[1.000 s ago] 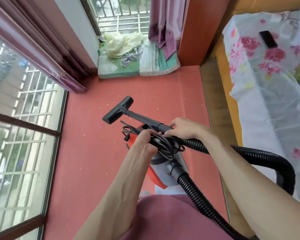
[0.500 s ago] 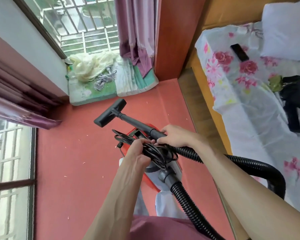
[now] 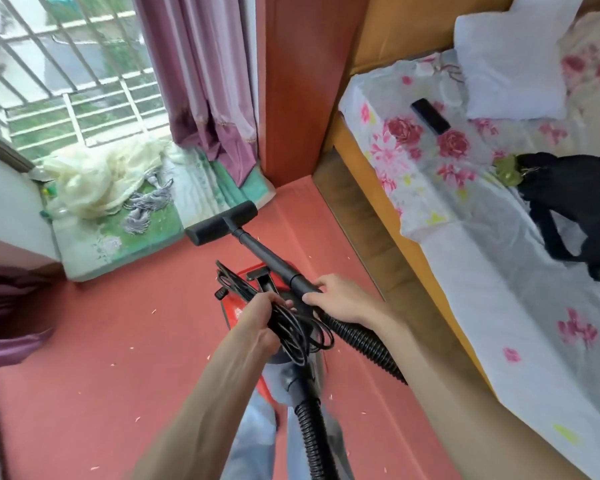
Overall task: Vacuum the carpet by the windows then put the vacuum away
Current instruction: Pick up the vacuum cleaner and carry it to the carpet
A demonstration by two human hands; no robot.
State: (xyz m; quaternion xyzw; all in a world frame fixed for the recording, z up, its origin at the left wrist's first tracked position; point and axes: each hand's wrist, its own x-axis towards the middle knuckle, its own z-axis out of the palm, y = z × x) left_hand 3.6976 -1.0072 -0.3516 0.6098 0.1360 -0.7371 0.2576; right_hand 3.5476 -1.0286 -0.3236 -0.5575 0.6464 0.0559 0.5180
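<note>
Hose [image 3: 312,441] runs up from the near edge to the red vacuum [image 3: 236,311], which hangs above the carpet [image 3: 94,368]: the left hand [image 3: 260,315] is clenched on its handle together with a bundle of coiled cord [image 3: 300,336], and the right hand [image 3: 340,301] grasps the wand [image 3: 274,261] where hose meets tube. Farther off the nozzle [image 3: 222,221] hovers near the mat under the window [image 3: 66,81], off the carpet. Carpet is flecked with bits and the cord is wound, so vacuuming looks unstarted; next the vacuum must go down and the cord be uncoiled.
</note>
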